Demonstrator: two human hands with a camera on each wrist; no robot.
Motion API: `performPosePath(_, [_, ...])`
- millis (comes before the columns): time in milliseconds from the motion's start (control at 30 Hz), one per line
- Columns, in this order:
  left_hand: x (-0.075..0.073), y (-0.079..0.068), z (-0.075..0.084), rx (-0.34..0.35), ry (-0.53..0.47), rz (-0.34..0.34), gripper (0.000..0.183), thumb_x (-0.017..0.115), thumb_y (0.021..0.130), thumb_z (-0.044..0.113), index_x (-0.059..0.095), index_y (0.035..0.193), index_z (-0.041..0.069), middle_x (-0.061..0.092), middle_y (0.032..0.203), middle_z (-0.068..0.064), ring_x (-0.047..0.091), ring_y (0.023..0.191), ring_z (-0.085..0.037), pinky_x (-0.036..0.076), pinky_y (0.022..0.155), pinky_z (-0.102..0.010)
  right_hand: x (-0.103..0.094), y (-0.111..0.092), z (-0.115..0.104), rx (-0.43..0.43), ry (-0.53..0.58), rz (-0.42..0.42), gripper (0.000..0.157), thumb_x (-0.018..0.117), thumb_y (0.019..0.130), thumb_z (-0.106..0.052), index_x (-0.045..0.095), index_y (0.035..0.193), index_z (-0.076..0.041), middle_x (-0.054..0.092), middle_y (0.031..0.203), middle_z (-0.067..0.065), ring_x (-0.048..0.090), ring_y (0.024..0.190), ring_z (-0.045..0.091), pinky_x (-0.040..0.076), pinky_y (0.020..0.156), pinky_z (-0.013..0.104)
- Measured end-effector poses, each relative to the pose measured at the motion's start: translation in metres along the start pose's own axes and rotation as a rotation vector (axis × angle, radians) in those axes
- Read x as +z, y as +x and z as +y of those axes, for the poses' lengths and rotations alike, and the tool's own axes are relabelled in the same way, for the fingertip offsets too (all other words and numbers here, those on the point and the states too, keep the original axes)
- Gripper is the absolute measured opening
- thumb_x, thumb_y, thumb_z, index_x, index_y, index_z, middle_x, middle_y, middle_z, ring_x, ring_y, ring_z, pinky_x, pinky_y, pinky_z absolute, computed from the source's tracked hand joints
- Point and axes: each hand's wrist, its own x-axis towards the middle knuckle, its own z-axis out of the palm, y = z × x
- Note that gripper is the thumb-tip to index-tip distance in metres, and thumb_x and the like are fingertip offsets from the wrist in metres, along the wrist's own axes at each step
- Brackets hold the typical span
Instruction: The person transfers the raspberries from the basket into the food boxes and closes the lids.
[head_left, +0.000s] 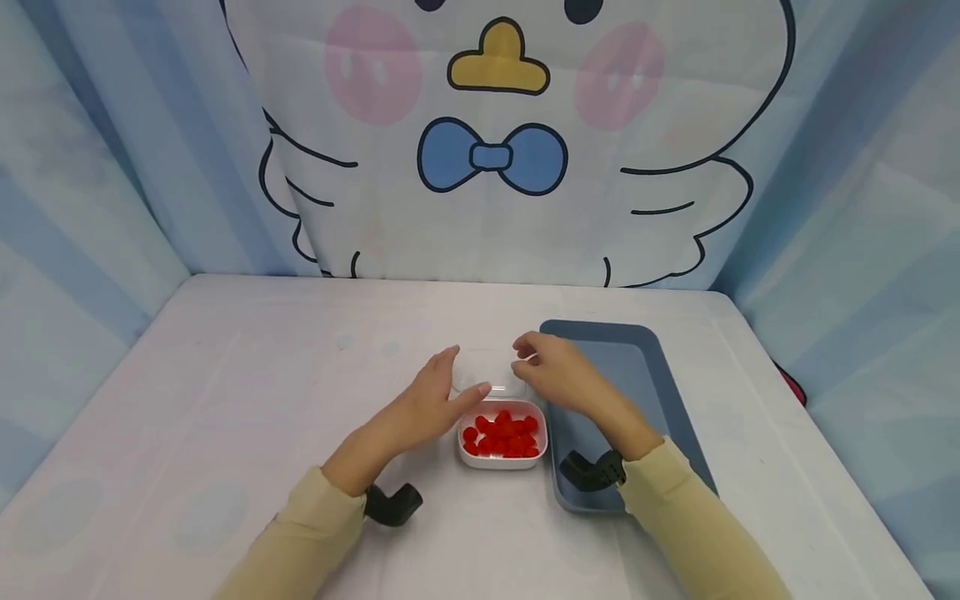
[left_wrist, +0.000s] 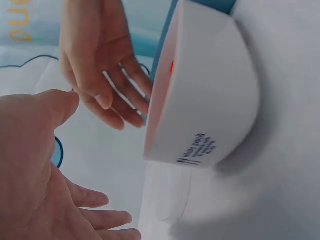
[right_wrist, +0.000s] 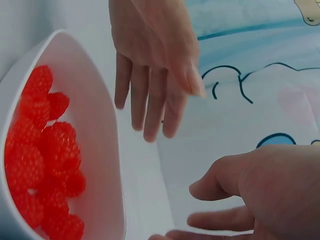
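A white box [head_left: 501,463] stands upright without a cover and holds several red raspberries [right_wrist: 50,145]. Just behind it, a clear plastic lid [head_left: 487,375] lies on the table, also faintly visible in the left wrist view [left_wrist: 172,197]. To the left of the lid is my left hand [head_left: 427,404], its fingers extended and the thumb spread over the box's back edge. My right hand [head_left: 558,371] hovers at the lid's right side with loosely bent fingers. Neither hand holds anything. Whether a fingertip touches the lid, I cannot tell.
A blue-grey tray [head_left: 615,358] lies right beside the box, partly under my right forearm. The pale table [head_left: 225,400] extends to the left. Behind it hangs a cartoon-printed curtain [head_left: 491,225], with blue striped cloth at both sides.
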Motion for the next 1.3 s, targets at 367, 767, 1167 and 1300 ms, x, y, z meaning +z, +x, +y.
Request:
performPosePath(367, [-0.018, 0.031, 0.003, -0.152, -0.065, -0.023, 0.078, 0.046, 0.099, 0.051, 0.024, 0.155, 0.002, 0.032, 0.159, -0.021, 0.034, 0.146, -0.039, 0.035, 0.113, -0.061, 0.009, 0.015, -0.012, 0.114, -0.072, -0.03, 0.058, 0.053, 0.097, -0.025, 0.042, 0.144, 0.007, 0.056, 0.139, 0.025, 0.06, 0.122, 0.037, 0.053, 0.099, 0.051])
performPosePath(767, [-0.023, 0.042, 0.006, -0.27, -0.138, -0.069, 0.075, 0.047, 0.098, 0.051, 0.028, 0.154, 0.005, 0.033, 0.159, -0.019, 0.036, 0.144, -0.039, 0.034, 0.112, -0.064, 0.019, 0.019, -0.021, 0.172, -0.124, -0.098, 0.06, 0.057, 0.096, -0.028, 0.043, 0.143, 0.007, 0.054, 0.14, 0.024, 0.06, 0.105, 0.032, 0.057, 0.094, 0.045])
performPosePath(1167, [-0.018, 0.047, 0.01, -0.308, -0.164, -0.08, 0.072, 0.048, 0.098, 0.048, 0.032, 0.152, 0.003, 0.038, 0.156, -0.02, 0.04, 0.141, -0.038, 0.035, 0.113, -0.062, 0.023, 0.021, -0.025, 0.205, -0.222, -0.138, 0.055, 0.056, 0.098, -0.03, 0.047, 0.139, 0.005, 0.06, 0.128, 0.022, 0.06, 0.09, 0.027, 0.059, 0.088, 0.041])
performPosePath(1300, [-0.018, 0.048, 0.009, -0.315, -0.183, -0.073, 0.07, 0.047, 0.099, 0.048, 0.033, 0.151, 0.003, 0.041, 0.154, -0.019, 0.047, 0.135, -0.037, 0.038, 0.112, -0.059, 0.024, 0.021, -0.024, 0.2, -0.197, -0.126, 0.055, 0.057, 0.098, -0.03, 0.047, 0.139, 0.005, 0.061, 0.126, 0.021, 0.06, 0.087, 0.026, 0.059, 0.082, 0.037])
